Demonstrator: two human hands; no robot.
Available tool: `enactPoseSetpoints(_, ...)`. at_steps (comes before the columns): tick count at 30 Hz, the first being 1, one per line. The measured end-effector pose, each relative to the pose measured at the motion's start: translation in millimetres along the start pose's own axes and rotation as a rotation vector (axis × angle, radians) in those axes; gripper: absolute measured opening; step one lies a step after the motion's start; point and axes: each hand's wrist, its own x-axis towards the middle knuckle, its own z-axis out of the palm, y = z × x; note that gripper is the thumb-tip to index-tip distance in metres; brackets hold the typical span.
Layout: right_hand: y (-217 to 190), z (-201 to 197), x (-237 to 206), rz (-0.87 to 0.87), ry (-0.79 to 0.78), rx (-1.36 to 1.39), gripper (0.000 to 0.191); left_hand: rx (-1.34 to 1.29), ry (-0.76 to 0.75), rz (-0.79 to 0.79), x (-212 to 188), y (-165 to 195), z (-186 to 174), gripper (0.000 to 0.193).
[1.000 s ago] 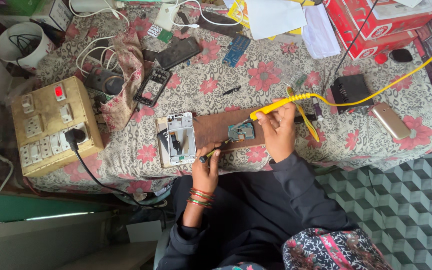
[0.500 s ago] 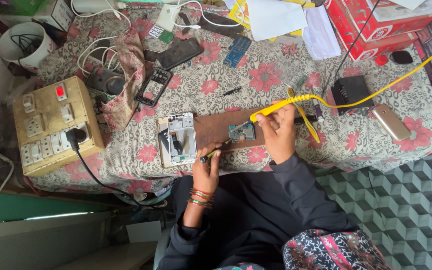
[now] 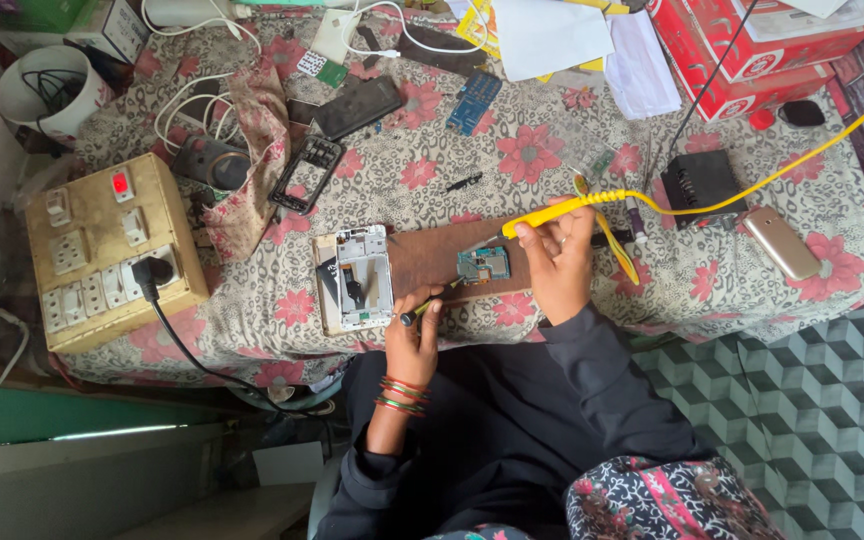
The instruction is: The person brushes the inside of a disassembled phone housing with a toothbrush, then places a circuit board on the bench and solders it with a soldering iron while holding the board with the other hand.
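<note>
A small blue-green circuit board (image 3: 483, 264) lies on a brown wooden work board (image 3: 422, 262) on the floral-clothed table. My right hand (image 3: 557, 268) grips a yellow soldering iron (image 3: 552, 212) like a pen, its tip pointing left just above the circuit board's top edge. My left hand (image 3: 413, 338), with bangles at the wrist, holds a thin pointed tool (image 3: 422, 308) angled toward the circuit board's lower left corner. A white opened phone frame (image 3: 364, 277) lies on the work board just left of the circuit board.
A gold switch-and-socket box (image 3: 112, 250) with a black plug stands at the left. A black box (image 3: 702, 183) and a gold phone (image 3: 782, 243) lie to the right. Behind are a black phone (image 3: 357, 105), a blue board (image 3: 475, 100), red cartons (image 3: 752, 50), papers, cables and a white cup (image 3: 47, 90).
Almost nothing differs: both hands stay at the circuit board with their tools, and the view has only shifted slightly.
</note>
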Motion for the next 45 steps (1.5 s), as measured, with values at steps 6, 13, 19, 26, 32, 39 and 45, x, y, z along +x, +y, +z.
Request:
enactPoseSetpoints(6, -0.2, -1.2, -0.6, -0.018, -0.024, -0.030, 0.046, -0.002, 0.002, 0.000, 0.2, 0.4, 0.2, 0.015)
enactPoseSetpoints(13, 0.4, -3.9, -1.9, -0.029, -0.027, -0.040, 0.045, 0.017, 0.010, 0.025, 0.0, -2.0, 1.8, 0.015)
enactPoseSetpoints(19, 1.5, -4.4, -1.3, -0.034, -0.041, -0.031, 0.046, 0.007, 0.007, 0.026, -0.1, -1.2, 0.4, 0.014)
enactPoseSetpoints(26, 2.9, -8.0, -2.4, -0.037, -0.036, -0.031, 0.044, 0.007, 0.007, 0.000, -0.4, -2.0, 0.9, 0.015)
enactPoseSetpoints(32, 0.7, -9.0, -1.6, -0.054, -0.035, -0.044, 0.044, 0.007, 0.005, 0.017, 0.2, -2.4, 0.9, 0.015)
enactPoseSetpoints(39, -2.7, -8.8, -2.6, -0.038, -0.044, -0.029, 0.044, -0.014, -0.002, -0.011, -0.5, -1.9, 0.9, 0.015)
enactPoseSetpoints(45, -4.0, -8.5, -2.1, -0.036, -0.050, -0.030, 0.043, -0.010, 0.000, -0.014, 0.0, -1.2, 0.7, 0.016)
